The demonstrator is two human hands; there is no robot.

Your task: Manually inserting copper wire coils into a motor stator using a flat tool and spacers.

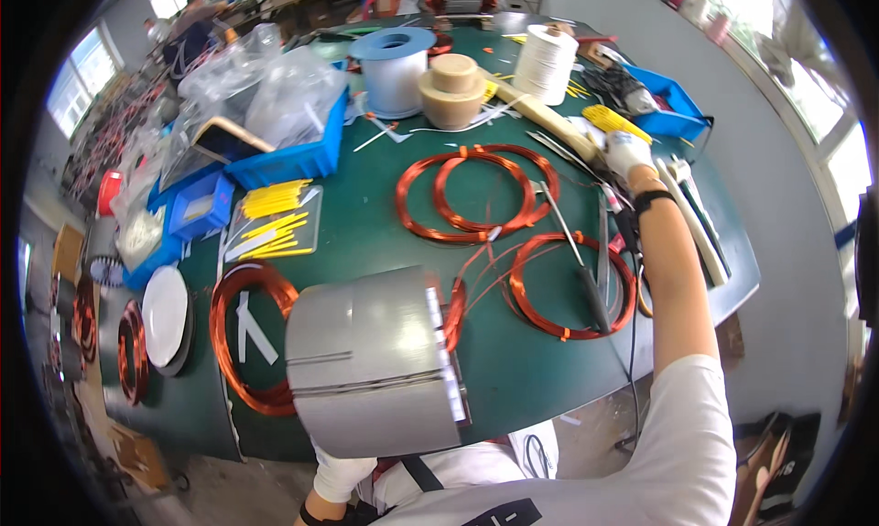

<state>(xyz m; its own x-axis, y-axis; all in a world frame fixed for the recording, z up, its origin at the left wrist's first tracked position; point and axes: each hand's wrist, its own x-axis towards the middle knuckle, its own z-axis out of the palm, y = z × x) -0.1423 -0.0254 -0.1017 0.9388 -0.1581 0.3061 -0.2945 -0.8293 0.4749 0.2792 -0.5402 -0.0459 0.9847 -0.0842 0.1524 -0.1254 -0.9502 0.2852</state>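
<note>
A grey metal motor stator [366, 361] lies on its side at the near edge of the green table. White slot liners and copper wire show at its right end. My left hand [341, 471], in a white glove, is low beside the stator's near side, its fingers hidden. My right arm stretches far to the right; its white-gloved hand [627, 152] is at a bundle of yellow sleeving tubes [615, 121], by the end of a long pale wooden bar [549, 119]. The right fingers are too unclear to read. Copper wire coils [438, 192] lie beyond the stator, some wires leading to it.
A screwdriver [586, 279] lies across a right-hand coil [524, 308]. Farther back stand a blue-topped spool [394, 68], tape rolls [453, 91] and a white cord cone [546, 64]. Blue bins [293, 160] with plastic bags, a phone [229, 141] and yellow tubes [275, 199] are left. People work beyond.
</note>
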